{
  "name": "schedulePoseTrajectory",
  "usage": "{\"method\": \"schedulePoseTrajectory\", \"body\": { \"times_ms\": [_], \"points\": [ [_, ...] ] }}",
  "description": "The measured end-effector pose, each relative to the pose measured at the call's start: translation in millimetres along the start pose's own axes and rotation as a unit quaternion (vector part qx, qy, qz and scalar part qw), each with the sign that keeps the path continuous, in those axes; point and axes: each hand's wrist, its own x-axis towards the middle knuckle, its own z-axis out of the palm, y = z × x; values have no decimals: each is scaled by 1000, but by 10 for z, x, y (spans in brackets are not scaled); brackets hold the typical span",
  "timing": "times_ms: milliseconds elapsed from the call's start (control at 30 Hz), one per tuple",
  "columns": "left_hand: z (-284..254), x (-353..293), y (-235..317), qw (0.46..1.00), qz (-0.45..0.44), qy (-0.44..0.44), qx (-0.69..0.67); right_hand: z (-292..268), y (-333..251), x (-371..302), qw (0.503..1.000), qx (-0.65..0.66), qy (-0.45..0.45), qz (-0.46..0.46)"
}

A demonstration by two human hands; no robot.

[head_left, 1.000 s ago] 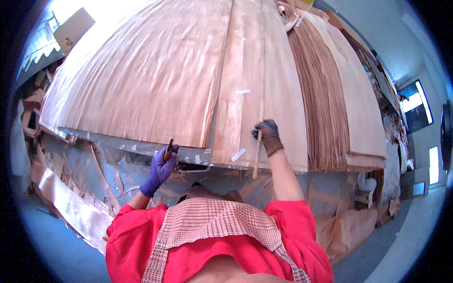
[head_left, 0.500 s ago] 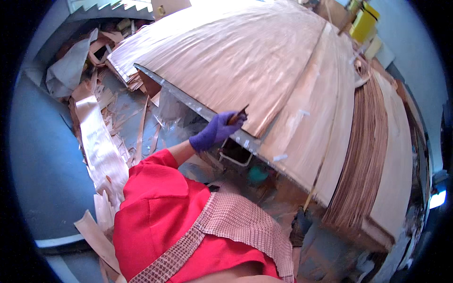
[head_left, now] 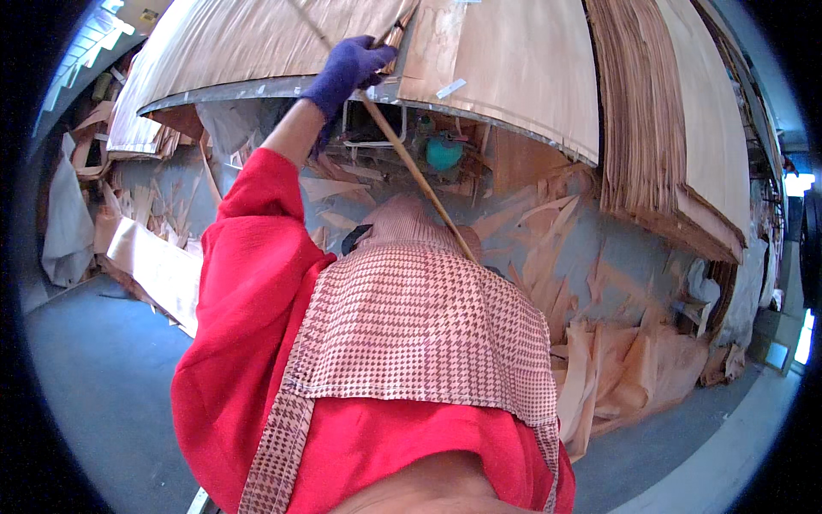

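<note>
My left hand (head_left: 349, 73), in a purple knitted glove, is stretched forward over the near edge of a wide stack of pale wood veneer sheets (head_left: 505, 64). Its fingers are closed round a small dark pointed tool (head_left: 396, 36), whose exact kind I cannot make out. A long thin wooden stick (head_left: 415, 171) slants from the veneer top, past the left hand, down to my checked apron (head_left: 428, 321). Whether the left hand touches the stick is unclear. My right hand is out of view, and the stick's lower end is hidden at the apron.
Torn veneer strips (head_left: 548, 231) litter the floor below the table edge. A darker stack of veneer (head_left: 638, 111) stands on the right. Under the table are a white metal frame (head_left: 372, 143) and a green round object (head_left: 443, 152). A pale sheet (head_left: 154, 261) lies at left.
My view has tilted down and turned, so the table sits higher. The stick now slants past my left hand. My dark-gloved right hand, earlier on the stick at lower right, has left view.
</note>
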Motion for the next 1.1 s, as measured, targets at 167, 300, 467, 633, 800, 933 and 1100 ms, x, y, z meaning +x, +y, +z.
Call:
{"method": "schedulePoseTrajectory", "body": {
  "times_ms": [167,300,467,633,800,933,1100],
  "points": [
    [511,166,-214,973,14,54,226,-400,100,-79,997,16,68,17],
    [620,466,-247,987,12,89,135,-562,153,-110,995,25,98,25],
    [556,1024,-501,971,110,32,211,-525,174,-91,996,21,86,27],
    [594,1113,-482,998,29,-6,60,-357,196,-141,997,3,67,43],
    [536,1387,-681,960,100,-57,254,-225,172,-146,998,-11,43,45],
    [507,1365,-667,795,347,-53,495,-164,159,-148,998,-23,33,48],
    [457,1293,-473,992,-7,-124,5,-115,169,-185,998,-33,21,49]
  ]
}}
